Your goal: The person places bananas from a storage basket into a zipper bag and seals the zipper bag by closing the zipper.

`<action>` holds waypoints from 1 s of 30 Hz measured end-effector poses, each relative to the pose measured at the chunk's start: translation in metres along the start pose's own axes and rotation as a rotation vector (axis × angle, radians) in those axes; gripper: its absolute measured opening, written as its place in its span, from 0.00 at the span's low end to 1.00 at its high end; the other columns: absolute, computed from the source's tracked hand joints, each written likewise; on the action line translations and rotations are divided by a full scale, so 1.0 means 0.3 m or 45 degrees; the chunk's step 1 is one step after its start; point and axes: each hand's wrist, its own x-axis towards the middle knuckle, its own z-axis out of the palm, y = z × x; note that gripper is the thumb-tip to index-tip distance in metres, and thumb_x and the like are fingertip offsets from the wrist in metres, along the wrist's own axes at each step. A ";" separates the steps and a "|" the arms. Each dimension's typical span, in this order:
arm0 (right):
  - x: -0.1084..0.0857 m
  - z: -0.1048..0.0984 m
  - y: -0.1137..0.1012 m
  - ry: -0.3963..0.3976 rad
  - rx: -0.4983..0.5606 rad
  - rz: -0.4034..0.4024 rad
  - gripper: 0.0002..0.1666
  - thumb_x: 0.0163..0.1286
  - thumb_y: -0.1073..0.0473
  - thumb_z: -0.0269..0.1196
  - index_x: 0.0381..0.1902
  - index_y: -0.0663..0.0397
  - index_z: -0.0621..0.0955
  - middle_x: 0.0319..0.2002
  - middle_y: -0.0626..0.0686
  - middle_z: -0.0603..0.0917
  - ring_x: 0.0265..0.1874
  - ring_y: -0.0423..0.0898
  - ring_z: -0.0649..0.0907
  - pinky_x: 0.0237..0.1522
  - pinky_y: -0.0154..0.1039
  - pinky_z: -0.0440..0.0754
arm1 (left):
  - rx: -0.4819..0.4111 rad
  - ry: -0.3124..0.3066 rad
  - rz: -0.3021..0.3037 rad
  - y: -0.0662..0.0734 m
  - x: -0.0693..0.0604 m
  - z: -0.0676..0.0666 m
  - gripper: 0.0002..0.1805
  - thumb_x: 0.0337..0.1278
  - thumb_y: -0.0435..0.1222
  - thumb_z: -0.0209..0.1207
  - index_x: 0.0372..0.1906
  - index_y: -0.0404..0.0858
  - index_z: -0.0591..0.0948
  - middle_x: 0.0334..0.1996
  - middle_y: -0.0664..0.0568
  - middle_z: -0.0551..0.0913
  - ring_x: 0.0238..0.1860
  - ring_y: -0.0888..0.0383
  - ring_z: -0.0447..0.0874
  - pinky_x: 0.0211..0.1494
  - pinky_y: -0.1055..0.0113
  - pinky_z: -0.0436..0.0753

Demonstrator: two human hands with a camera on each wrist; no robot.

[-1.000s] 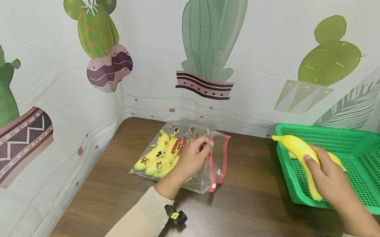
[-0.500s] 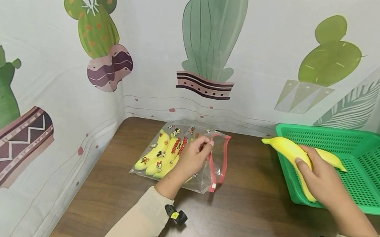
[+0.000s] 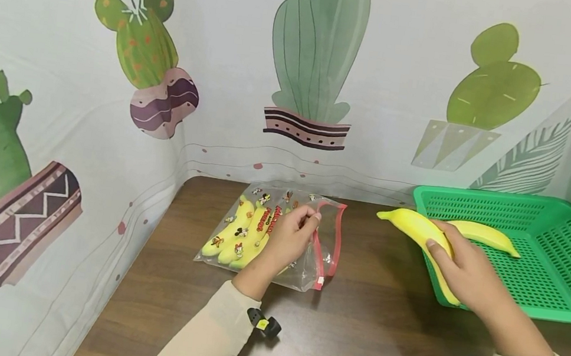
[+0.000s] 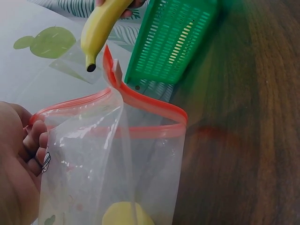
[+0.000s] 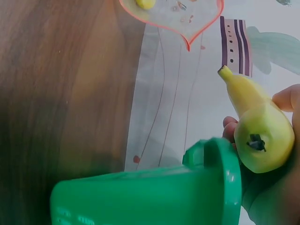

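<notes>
My left hand (image 3: 289, 235) pinches the upper side of a clear zip bag (image 4: 112, 154) by its red-edged mouth, which gapes in the left wrist view. Several yellow bananas (image 3: 230, 236) lie inside the bag, seen through its cartoon print. In my right hand (image 3: 466, 271) is another banana (image 3: 421, 227), gripped round its middle, stem pointing left towards the bag. It is held over the left rim of a green basket (image 3: 431, 273). One more banana (image 3: 487, 234) lies in the basket, partly hidden behind the right hand.
The brown wooden table (image 3: 351, 340) carries the bag at centre left and the basket at the right. Behind them rises a white cloth (image 3: 392, 96) printed with cacti. A stretch of tabletop separates bag and basket.
My right hand has moved left with its banana, from above the basket to its left rim, uncovering more of the banana inside. The left hand and bag stay put.
</notes>
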 end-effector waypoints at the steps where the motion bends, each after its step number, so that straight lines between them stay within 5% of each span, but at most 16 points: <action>1: 0.000 0.003 -0.002 -0.001 -0.003 -0.001 0.29 0.82 0.48 0.49 0.74 0.55 0.66 0.50 0.62 0.83 0.36 0.52 0.79 0.37 0.49 0.75 | 0.000 0.001 0.003 0.001 0.000 0.000 0.12 0.75 0.45 0.52 0.34 0.44 0.78 0.19 0.54 0.76 0.20 0.61 0.73 0.22 0.70 0.71; 8: -0.001 0.029 -0.028 -0.043 -0.003 -0.008 0.31 0.82 0.47 0.48 0.75 0.56 0.65 0.51 0.62 0.83 0.38 0.53 0.80 0.39 0.51 0.76 | -0.005 0.002 0.021 0.000 0.003 0.001 0.13 0.75 0.44 0.53 0.35 0.41 0.79 0.19 0.52 0.77 0.20 0.62 0.73 0.22 0.72 0.70; 18: 0.003 0.071 -0.065 -0.083 0.052 -0.019 0.30 0.82 0.46 0.49 0.74 0.52 0.66 0.39 0.55 0.82 0.27 0.43 0.76 0.32 0.39 0.74 | 0.004 0.005 0.025 0.001 0.004 0.001 0.14 0.75 0.44 0.54 0.35 0.38 0.79 0.19 0.50 0.77 0.19 0.61 0.73 0.21 0.72 0.69; 25: 0.012 0.121 -0.088 -0.104 0.099 -0.039 0.29 0.82 0.45 0.49 0.74 0.51 0.67 0.51 0.56 0.82 0.34 0.47 0.79 0.37 0.43 0.77 | 0.008 0.013 0.017 0.006 0.003 0.001 0.13 0.75 0.43 0.54 0.34 0.40 0.79 0.20 0.46 0.78 0.19 0.61 0.72 0.21 0.73 0.68; 30: 0.021 0.157 -0.101 -0.140 0.107 -0.013 0.30 0.81 0.42 0.48 0.74 0.48 0.66 0.43 0.53 0.83 0.25 0.43 0.77 0.31 0.38 0.76 | -0.005 0.009 0.018 0.005 0.001 0.002 0.12 0.75 0.42 0.54 0.33 0.41 0.79 0.20 0.48 0.78 0.19 0.61 0.72 0.21 0.73 0.68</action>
